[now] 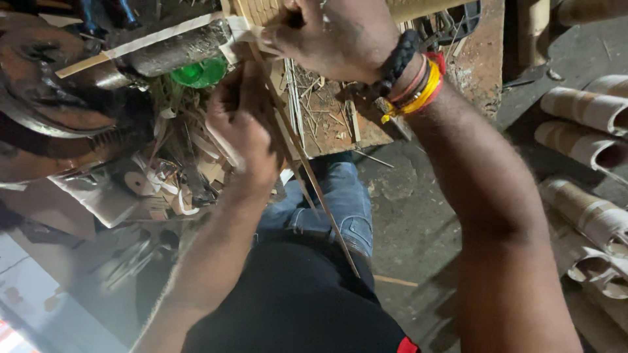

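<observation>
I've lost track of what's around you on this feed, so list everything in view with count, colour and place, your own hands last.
woven cane piece: one, pale tan, top centre, under the right hand
long thin strips: at least two, tan, running down from the woven piece past the left hand
flat white strip: one, top left, lying across a dark cylinder
green round object: one, upper centre-left
wooden board: one, brown, littered with splinters, upper centre
cardboard tubes: several, tan with paler bands, right edge on the floor
scrap curls: a heap, pale, left centre
wristbands: several, black, red, yellow, on the right wrist
left hand: closed on the strips
right hand: pressing on the woven piece
</observation>
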Demonstrator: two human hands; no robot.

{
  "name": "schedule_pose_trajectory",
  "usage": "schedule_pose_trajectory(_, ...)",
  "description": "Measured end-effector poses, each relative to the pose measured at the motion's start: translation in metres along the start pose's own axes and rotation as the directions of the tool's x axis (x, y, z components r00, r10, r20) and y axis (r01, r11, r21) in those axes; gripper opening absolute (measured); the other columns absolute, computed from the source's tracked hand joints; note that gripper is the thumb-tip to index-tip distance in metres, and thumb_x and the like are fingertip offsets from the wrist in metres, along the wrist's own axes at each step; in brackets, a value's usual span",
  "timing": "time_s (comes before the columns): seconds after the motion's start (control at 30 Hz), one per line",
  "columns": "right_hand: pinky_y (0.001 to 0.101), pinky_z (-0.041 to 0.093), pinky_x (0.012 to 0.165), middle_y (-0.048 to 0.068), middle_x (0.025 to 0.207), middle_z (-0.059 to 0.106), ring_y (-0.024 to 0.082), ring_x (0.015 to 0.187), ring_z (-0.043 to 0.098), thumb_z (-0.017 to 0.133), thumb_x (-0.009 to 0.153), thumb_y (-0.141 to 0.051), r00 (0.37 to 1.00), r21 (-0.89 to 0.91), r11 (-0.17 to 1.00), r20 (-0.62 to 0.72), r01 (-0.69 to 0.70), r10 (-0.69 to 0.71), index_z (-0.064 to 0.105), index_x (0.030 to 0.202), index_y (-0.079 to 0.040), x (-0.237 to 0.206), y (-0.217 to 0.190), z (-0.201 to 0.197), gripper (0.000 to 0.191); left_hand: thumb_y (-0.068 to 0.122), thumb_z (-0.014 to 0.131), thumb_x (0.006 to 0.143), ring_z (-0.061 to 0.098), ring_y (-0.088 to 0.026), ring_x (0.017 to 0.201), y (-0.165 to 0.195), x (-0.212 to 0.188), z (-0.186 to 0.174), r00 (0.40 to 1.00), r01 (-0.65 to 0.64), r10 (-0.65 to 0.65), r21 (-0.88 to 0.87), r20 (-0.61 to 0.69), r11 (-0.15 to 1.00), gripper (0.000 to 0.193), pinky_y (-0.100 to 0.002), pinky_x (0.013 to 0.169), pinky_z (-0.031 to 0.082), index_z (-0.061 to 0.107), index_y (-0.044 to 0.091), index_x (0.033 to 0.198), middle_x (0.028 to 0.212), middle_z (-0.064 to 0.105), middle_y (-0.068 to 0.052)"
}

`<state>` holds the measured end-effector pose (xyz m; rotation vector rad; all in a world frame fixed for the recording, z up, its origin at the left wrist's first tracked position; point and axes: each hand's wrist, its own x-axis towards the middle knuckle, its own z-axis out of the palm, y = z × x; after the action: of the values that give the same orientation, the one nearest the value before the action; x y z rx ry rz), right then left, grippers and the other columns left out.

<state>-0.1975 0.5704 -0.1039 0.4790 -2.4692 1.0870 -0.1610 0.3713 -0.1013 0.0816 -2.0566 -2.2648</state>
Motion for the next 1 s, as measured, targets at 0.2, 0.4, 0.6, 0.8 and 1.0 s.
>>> schedule_pose_trajectory(0.2,0.0207,0.045,0.043,0.004,0.079,0.072,0.006,0.057,0.062,0.078,0.109,-0.019,0.991,0.025,1.0,0.131,-0.011,0.008,0.076,0.101,-0.006,0.003,0.013,-0.015,0.015,0.012,0.066,0.104,0.068,-0.012,0.054,0.004,0.001,-0.01,0.997,0.041,-0.051,0.152,0.063,0.988,0.013,-0.028,0.044,0.053,0.075,0.001,0.103,0.08,0.075,-0.01)
schedule_pose_trajectory(0.4,0.0273,0.038,0.043,0.006,0.062,0.062,0.011,0.049,0.055,0.087,0.109,-0.026,0.935,-0.084,0.995,0.346,-0.058,0.084,0.071,0.081,-0.004,0.017,0.001,-0.058,0.038,0.016,0.07,0.099,0.069,-0.013,0.05,0.025,0.01,-0.004,0.975,0.193,-0.213,0.248,0.056,0.949,0.022,-0.027,0.039,0.054,0.077,-0.002,0.109,0.083,0.079,-0.013)
schedule_pose_trajectory(0.6,0.0283,0.032,0.043,0.005,0.062,0.059,0.009,0.049,0.051,0.083,0.104,-0.025,0.911,-0.041,0.995,0.4,-0.092,0.101,0.067,0.075,-0.003,0.034,-0.012,-0.084,0.039,0.014,0.064,0.101,0.067,-0.011,0.057,0.031,0.017,-0.005,0.912,0.371,-0.39,0.15,0.126,0.916,0.024,-0.027,0.043,0.052,0.075,0.0,0.115,0.084,0.077,-0.012)
schedule_pose_trajectory(0.8,0.0271,0.032,0.044,0.003,0.063,0.057,0.008,0.05,0.047,0.079,0.106,-0.023,0.894,-0.063,0.996,0.439,-0.063,0.084,0.063,0.073,-0.004,0.037,-0.029,-0.106,0.041,0.018,0.067,0.096,0.07,-0.009,0.06,0.042,0.026,-0.01,0.905,0.278,-0.359,0.321,0.228,0.905,0.026,-0.028,0.048,0.056,0.076,0.001,0.114,0.082,0.078,-0.008)
schedule_pose_trajectory(1.0,0.0285,0.03,0.043,0.003,0.059,0.054,0.008,0.048,0.044,0.081,0.103,-0.022,0.873,-0.111,0.98,0.448,-0.163,0.196,0.066,0.078,-0.003,0.041,-0.059,-0.127,0.034,0.015,0.078,0.09,0.073,-0.009,0.066,0.044,0.026,-0.005,0.973,0.133,-0.182,0.299,0.141,0.945,0.02,-0.025,0.055,0.058,0.079,0.003,0.106,0.086,0.081,-0.009)
